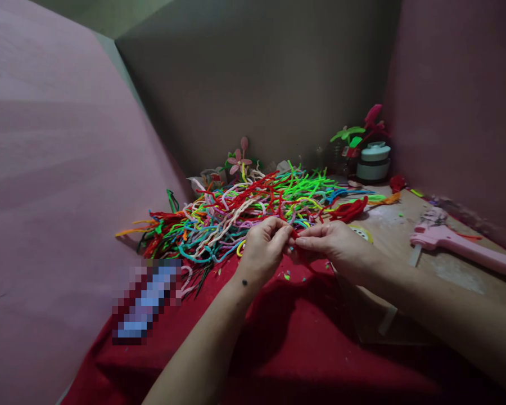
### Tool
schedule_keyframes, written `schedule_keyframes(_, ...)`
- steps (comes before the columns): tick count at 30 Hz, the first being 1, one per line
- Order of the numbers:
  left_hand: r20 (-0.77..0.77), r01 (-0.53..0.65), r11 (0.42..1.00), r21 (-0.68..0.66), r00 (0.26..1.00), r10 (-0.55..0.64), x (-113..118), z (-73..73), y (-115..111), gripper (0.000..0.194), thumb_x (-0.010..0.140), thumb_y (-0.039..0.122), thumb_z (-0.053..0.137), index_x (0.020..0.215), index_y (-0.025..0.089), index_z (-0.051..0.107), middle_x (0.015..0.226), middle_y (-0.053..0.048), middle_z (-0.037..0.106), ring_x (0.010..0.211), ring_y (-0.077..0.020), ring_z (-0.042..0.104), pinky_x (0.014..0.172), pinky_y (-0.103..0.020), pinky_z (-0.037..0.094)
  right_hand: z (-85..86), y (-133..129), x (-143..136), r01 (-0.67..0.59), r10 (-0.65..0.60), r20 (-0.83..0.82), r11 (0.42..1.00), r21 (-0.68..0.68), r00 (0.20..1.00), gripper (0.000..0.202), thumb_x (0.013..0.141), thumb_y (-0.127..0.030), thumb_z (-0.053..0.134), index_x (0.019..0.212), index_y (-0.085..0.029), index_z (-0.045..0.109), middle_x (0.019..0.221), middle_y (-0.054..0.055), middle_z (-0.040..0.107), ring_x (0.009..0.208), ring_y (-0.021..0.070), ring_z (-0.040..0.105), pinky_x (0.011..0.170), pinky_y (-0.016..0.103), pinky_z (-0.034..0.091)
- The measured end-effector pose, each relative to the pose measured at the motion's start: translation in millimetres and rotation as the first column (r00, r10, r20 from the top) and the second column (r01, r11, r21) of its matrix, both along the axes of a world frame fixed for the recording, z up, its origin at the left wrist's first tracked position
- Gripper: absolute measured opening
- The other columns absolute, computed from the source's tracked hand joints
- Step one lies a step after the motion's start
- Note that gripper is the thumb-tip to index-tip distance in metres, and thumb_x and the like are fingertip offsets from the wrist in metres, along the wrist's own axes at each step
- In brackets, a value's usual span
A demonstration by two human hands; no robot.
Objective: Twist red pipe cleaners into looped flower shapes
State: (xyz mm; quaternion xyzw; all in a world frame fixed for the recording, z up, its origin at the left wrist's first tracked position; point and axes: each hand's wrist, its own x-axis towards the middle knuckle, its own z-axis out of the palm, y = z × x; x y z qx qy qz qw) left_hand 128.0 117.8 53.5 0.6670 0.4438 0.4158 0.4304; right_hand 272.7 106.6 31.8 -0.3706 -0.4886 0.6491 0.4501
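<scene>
A small red fuzzy piece (294, 234) is pinched between both hands near the middle of the view. My left hand (265, 246) has its thumb and fingers closed on the piece's left side. From the right, my right hand (332, 243) grips the same piece between thumb and fingertips. Just behind the hands lies a large tangled heap of coloured pipe cleaners (236, 211), in red, green, white, yellow and other colours. The fingers hide much of the red piece, so its full shape cannot be made out.
A red cloth (185, 351) covers the near surface. On the board (455, 270) at right lies a pink glue gun (468, 242). Behind stand a pale green lidded container (373, 162) and a pink fuzzy flower (238, 162). A blurred-out item (147, 304) lies at left.
</scene>
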Motion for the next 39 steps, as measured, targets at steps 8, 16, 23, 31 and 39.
schedule_keyframes(8, 0.124, 0.121, 0.987, -0.109, 0.986, -0.107, -3.6, 0.6, 2.8, 0.021, 0.074, 0.034, 0.058, 0.078, 0.014, 0.058, 0.054, 0.004, 0.052, 0.039, -0.0036, 0.038, 0.038, -0.017, 0.029, 0.3, -1.5, 0.0, -0.034, 0.021, -0.114, 0.993, -0.114, 0.993, 0.015, 0.068, -0.023, 0.065, 0.061, -0.011, 0.059, 0.053, 0.002, 0.059, 0.044, 0.0092, 0.053, 0.048, 0.023, 0.043)
schedule_keyframes(16, 0.132, 0.022, 0.986, -0.164, 0.991, 0.000, 3.4, -2.7, 3.7, 0.023, 0.070, 0.033, 0.060, 0.061, 0.011, 0.058, 0.043, 0.003, 0.050, 0.035, -0.0039, 0.038, 0.035, -0.017, 0.026, -4.0, -3.6, -7.4, -0.023, 0.026, 0.042, 0.998, -0.061, 0.999, 0.018, 0.071, -0.026, 0.060, 0.062, -0.012, 0.058, 0.047, -0.002, 0.052, 0.038, 0.0071, 0.047, 0.042, 0.021, 0.040)
schedule_keyframes(23, 0.026, -0.074, 0.995, -0.060, 0.997, 0.076, 5.1, -3.9, 3.9, 0.024, 0.069, 0.031, 0.061, 0.055, 0.012, 0.056, 0.041, 0.004, 0.046, 0.037, -0.0036, 0.036, 0.037, -0.017, 0.026, -6.4, -5.3, -10.0, -0.038, 0.042, 0.046, 0.996, -0.086, 0.998, 0.018, 0.072, -0.029, 0.058, 0.064, -0.013, 0.057, 0.045, -0.002, 0.052, 0.037, 0.0068, 0.046, 0.041, 0.020, 0.037)
schedule_keyframes(31, 0.160, -0.015, 0.982, -0.189, 0.986, 0.046, 0.5, -4.5, 9.6, 0.029, 0.062, 0.036, 0.066, 0.054, 0.012, 0.051, 0.042, 0.006, 0.042, 0.036, -0.0020, 0.032, 0.037, -0.017, 0.022, -10.7, -6.2, -8.9, -0.109, 0.106, -0.080, 0.993, -0.034, 0.991, 0.023, 0.072, -0.031, 0.057, 0.059, -0.013, 0.056, 0.055, 0.002, 0.057, 0.049, 0.0098, 0.052, 0.052, 0.024, 0.041)
schedule_keyframes(39, 0.129, 0.068, 0.971, -0.231, 0.991, -0.038, -4.0, -2.6, 10.1, 0.032, 0.063, 0.040, 0.066, 0.055, 0.014, 0.049, 0.041, 0.005, 0.043, 0.033, -0.0025, 0.030, 0.035, -0.019, 0.017, -8.6, -4.1, -4.6, -0.099, 0.097, -0.066, 0.995, -0.028, 0.993, 0.018, 0.070, -0.026, 0.056, 0.058, -0.013, 0.055, 0.055, 0.002, 0.056, 0.051, 0.0115, 0.049, 0.052, 0.025, 0.038)
